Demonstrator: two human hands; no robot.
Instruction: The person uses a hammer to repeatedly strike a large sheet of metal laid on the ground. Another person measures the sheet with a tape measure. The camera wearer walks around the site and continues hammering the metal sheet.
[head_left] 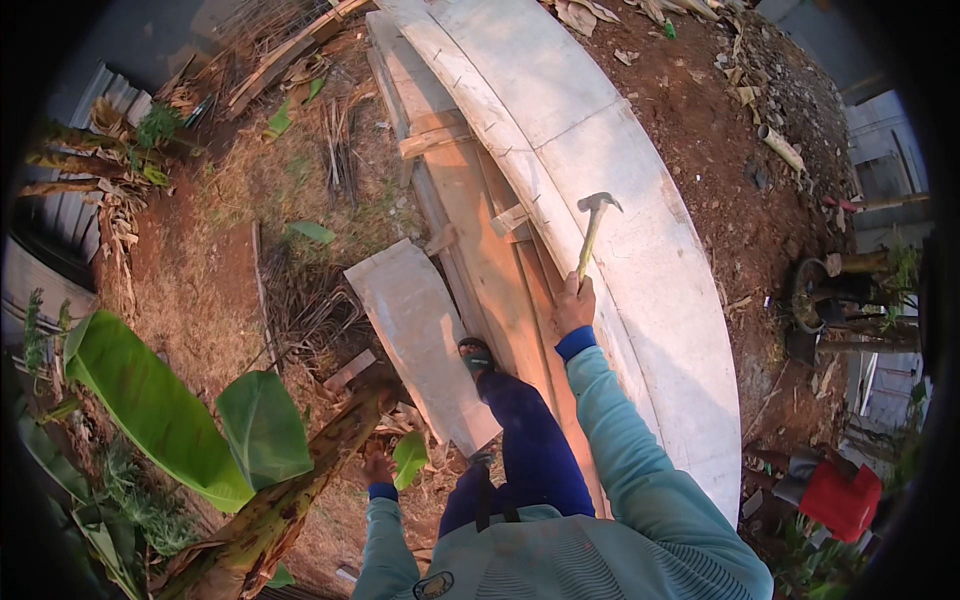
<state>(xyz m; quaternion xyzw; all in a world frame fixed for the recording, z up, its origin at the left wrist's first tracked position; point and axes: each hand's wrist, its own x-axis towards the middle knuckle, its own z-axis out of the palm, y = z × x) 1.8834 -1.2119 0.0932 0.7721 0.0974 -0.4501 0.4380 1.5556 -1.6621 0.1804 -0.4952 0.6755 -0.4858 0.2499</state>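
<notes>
A hammer (592,232) is being gripped in the closed right hand (574,305) over the concrete wall (640,200); the banana trunk (300,480) below it is being touched by the left hand (378,468), its fingers' spread not discernible.

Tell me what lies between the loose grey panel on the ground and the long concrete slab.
Head view: reddish wooden boards with cross cleats lie between the grey panel and the concrete slab.

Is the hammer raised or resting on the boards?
Raised: the right hand grips the hammer by its handle end, head up, off the boards.
</notes>
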